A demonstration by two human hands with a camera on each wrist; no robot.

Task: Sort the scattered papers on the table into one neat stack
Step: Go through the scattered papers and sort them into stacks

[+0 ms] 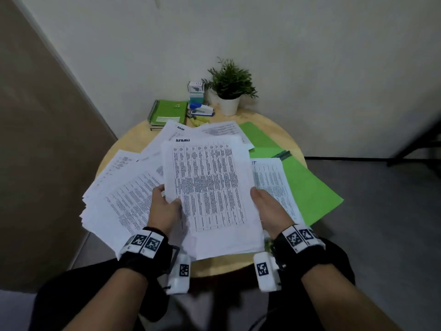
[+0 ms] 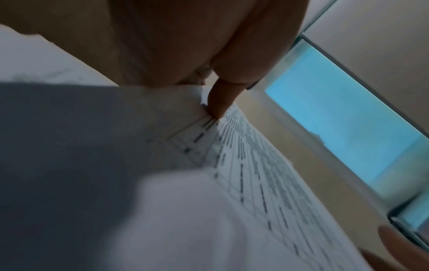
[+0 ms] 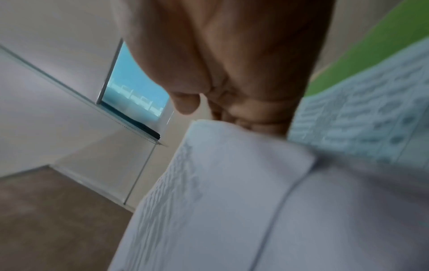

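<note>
Both sets of fingers curl round a sheaf [image 1: 210, 187] of printed sheets: my left hand [image 1: 164, 209] grips its edge at 9 o'clock, my right hand [image 1: 267, 209] at 3. Held over the round table [image 1: 274, 125], the sheaf hides loose papers [image 1: 124, 187] fanned toward 9 and more [image 1: 274, 185] at 3, on a green folder [image 1: 307, 185]. Whether the sheaf's bottom edge touches the table, I can't tell.

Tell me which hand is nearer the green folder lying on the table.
Right. The right hand grips the held papers' right edge, with the green folder just beyond it to the right. The left hand grips the opposite edge, farther away.
</note>
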